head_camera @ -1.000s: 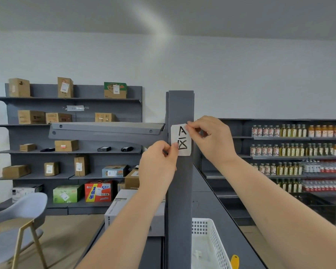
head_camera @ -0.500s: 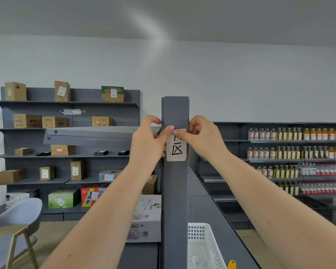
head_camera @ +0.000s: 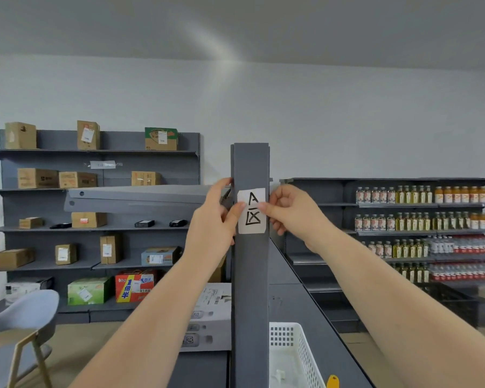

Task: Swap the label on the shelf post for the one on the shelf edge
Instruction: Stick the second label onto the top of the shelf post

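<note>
Both hands up at the grey shelf post, dead centre and near. White label marked "A" over a boxed cross sitting flat on the post's front face, upper part, looking fully stuck from top to bottom. Left hand wrapped round the post's left edge, thumb tip pressed onto the label's left margin. Right hand coming in from the right, fingers narrow, thumb and forefinger pinched at the label's right edge at mid-height, no gap showing between them. Hard to call from here whether pressing down or picking at the edge; corners all lying flat, none lifted. Step in hand, by the look of it: working the post label itself, either seating it or starting a peel. Second label on the shelf edge not identifiable in this view. Next move calls for a clean hold on one corner and a slow, even pull if coming off, or a firm smoothing pass outward if going on. White basket low and near right, out of the action.
</note>
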